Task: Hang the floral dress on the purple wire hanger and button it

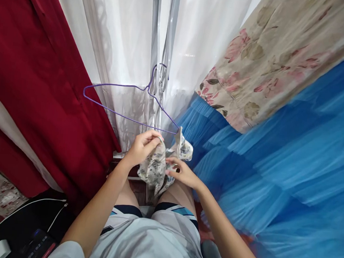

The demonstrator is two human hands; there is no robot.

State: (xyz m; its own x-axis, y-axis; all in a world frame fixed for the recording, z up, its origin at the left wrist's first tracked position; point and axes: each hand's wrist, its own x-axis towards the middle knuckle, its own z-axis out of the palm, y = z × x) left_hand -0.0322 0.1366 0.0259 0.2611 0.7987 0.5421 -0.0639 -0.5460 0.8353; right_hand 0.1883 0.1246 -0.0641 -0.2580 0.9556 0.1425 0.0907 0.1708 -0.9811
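A purple wire hanger (pixel 114 112) hangs by its hook in front of the white curtain. Its right corner is inside part of a small light garment (pixel 156 169) with a dark leafy print, while the left side of the hanger is bare. My left hand (pixel 143 146) is closed, pinching the garment's upper edge between thumb and fingers just below the hanger's bottom bar. Lower and to the right, my right hand (pixel 183 173) has its thumb and curled fingers on the cloth. Folds of the garment hang down between my thighs, and its exact shape is hidden.
White curtains (pixel 122 35) with grey straps (pixel 164 26) hang ahead. A red curtain (pixel 45 81) is on the left. Floral cloth (pixel 262 60) and blue ruffled tulle (pixel 281 160) fill the right. At lower left, a black surface (pixel 21 220) holds a device (pixel 38 245) and cables.
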